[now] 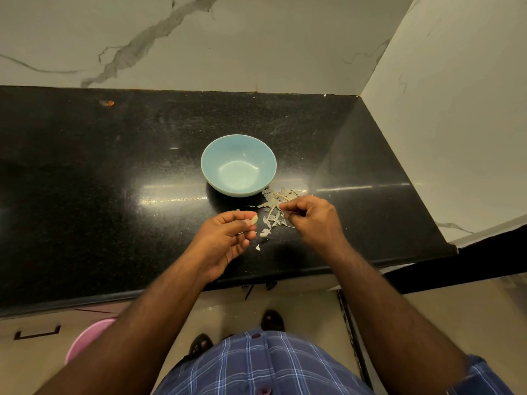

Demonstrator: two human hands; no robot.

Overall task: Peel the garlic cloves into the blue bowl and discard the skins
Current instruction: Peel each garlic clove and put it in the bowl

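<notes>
black speckled countertop spans the middle of the frame, glossy, light streaks across it. small orange-brown spot on the counter at upper left near the back edge. white marble wall with grey veins fills the top; a second marble wall panel runs down the right side, meeting it at the corner. beige floor at lower centre. pink round tub at lower left on the floor, partly hidden. dark drawer handle at far lower left. blue plaid shirt at the bottom, two dark sandals above it.
</notes>
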